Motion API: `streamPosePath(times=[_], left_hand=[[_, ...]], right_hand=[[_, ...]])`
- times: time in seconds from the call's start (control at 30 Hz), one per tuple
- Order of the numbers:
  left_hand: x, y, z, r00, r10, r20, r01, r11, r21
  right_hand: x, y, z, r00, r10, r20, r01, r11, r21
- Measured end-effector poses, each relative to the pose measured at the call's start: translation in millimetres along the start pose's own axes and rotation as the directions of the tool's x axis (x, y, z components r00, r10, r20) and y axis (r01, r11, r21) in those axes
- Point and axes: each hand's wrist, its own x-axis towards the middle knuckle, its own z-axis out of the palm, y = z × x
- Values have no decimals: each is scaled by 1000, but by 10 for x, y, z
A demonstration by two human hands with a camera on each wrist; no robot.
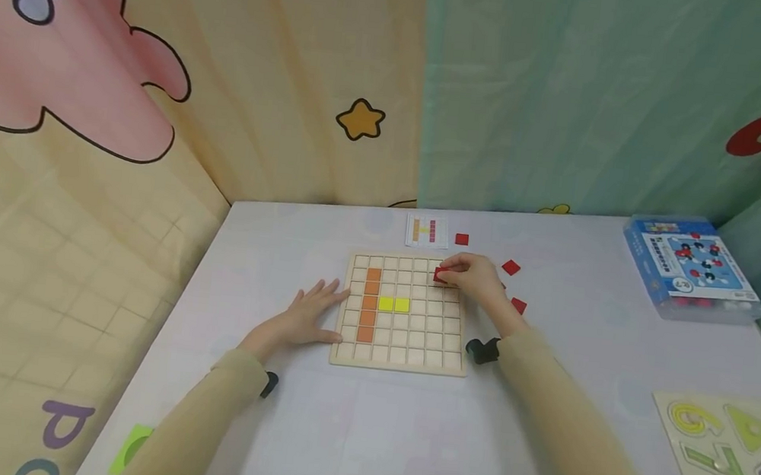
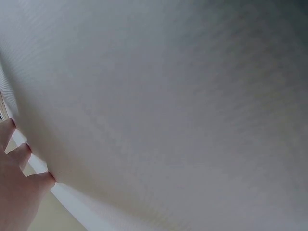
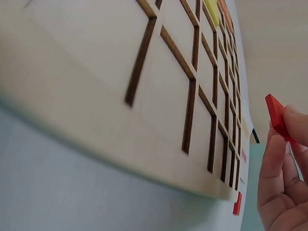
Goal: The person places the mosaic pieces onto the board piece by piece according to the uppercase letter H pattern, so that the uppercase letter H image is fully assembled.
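Note:
My right hand [image 1: 476, 277] pinches a red square tile [image 3: 276, 115] between thumb and fingers, over the upper right squares of a wooden grid board [image 1: 399, 366]. Spread along the board's left edge is my left hand [image 1: 304, 314], its fingers and thumb right at the rim. In the left wrist view, fingertips [image 2: 44, 180] touch the pale surface. On the board stand a column of several orange tiles [image 1: 369, 303] and, beside its middle, two yellow tiles [image 1: 394, 304]. Beyond the board lies a small pattern card [image 1: 427, 231] showing orange, yellow and red squares.
Loose red tiles lie on the white table, one beside the card [image 1: 462, 239] and others [image 1: 511, 267] around my right hand. A blue boxed set [image 1: 701, 268] sits far right, a number puzzle board [image 1: 693, 455] near right. A green piece [image 1: 132, 447] lies near left. Curtains hang behind.

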Motion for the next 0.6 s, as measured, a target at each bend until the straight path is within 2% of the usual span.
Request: streamPosePath(times=[0.23, 0.37, 0.6], left_hand=[[3, -21, 4, 1000, -4, -1, 4, 1000, -4], [10, -30, 16, 1000, 1, -1, -1, 1000, 2], [27, -45, 28, 1000, 12, -3, -12, 1000, 4]], right_hand=[[149, -99, 218, 997, -57, 42, 61, 994, -95], [199, -113, 298, 996, -59, 64, 68, 988, -140], [240, -115, 343, 997, -62, 43, 68, 983, -169]])
